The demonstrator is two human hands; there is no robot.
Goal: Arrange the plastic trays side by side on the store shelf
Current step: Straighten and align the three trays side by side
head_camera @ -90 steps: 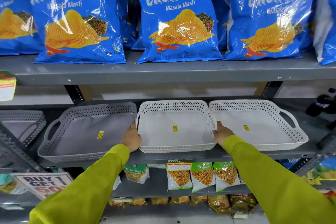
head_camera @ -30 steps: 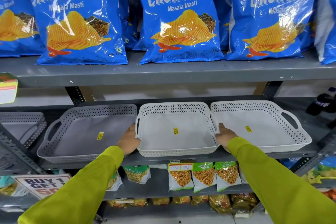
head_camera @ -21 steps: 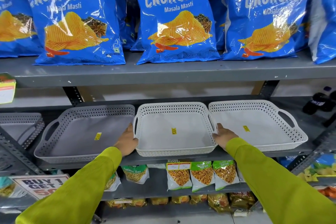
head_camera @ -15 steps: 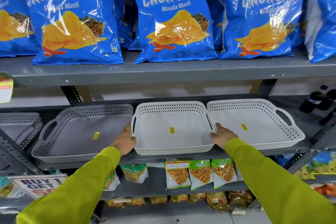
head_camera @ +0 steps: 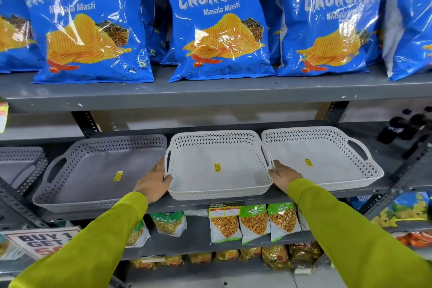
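Straight ahead in the head view, three perforated plastic trays sit in a row on the middle shelf [head_camera: 233,201]: a grey tray [head_camera: 93,170] on the left, a white middle tray [head_camera: 217,154], and a white right tray [head_camera: 327,154]. The middle tray's right rim touches the right tray; its left rim lies just beside the grey one. Each tray carries a small yellow sticker on its floor. The left hand [head_camera: 152,182], in a lime-green sleeve [head_camera: 93,241], rests against the middle tray's left handle, thumb on the front corner; its fingers curl around the handle side, holding the tray. The right hand [head_camera: 284,174] holds the tray's right side, fingers hooked over the rim where the two white trays meet. Another grey tray [head_camera: 18,163] shows partly at the far left, on a neighbouring shelf. Above, blue chip bags [head_camera: 217,18] stand upright on the upper shelf [head_camera: 210,96]. Below, small snack packets [head_camera: 254,224] hang or stand on the lower shelf. Dark bottles [head_camera: 402,126] sit at the far right, and a "BUY 1 GET" sign [head_camera: 42,241] leans at the lower left.
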